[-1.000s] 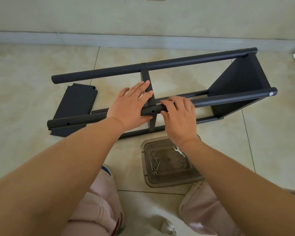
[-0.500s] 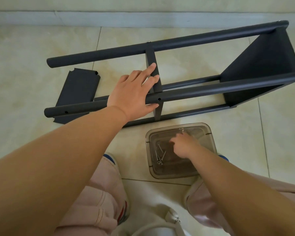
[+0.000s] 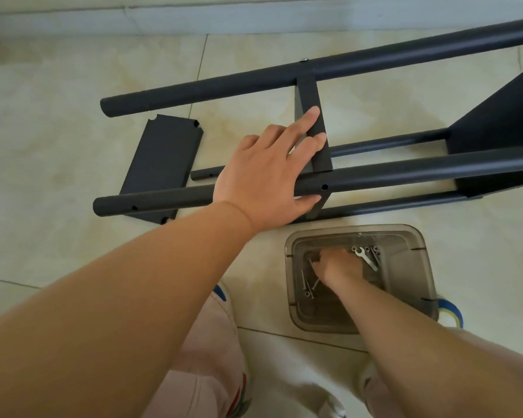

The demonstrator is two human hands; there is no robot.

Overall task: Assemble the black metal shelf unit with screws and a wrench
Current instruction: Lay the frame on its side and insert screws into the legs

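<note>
The black shelf frame lies on its side on the tiled floor, with its near pole and far pole running left to right. A narrow middle shelf panel bridges them. My left hand rests flat on the near pole, fingers straight across that panel, thumb along the pole's near side beside an empty screw hole. My right hand reaches down into a clear plastic tray, fingertips hidden, between loose screws and a small silver wrench.
A loose black shelf panel lies flat on the floor under the frame's left end. A larger fitted panel closes the frame at the right. My knees and shoes are just below the tray. The wall skirting runs behind.
My right hand left the near pole and went down into the tray, now further left among the screws. The view moved closer to the frame. My left hand stayed on the pole.
</note>
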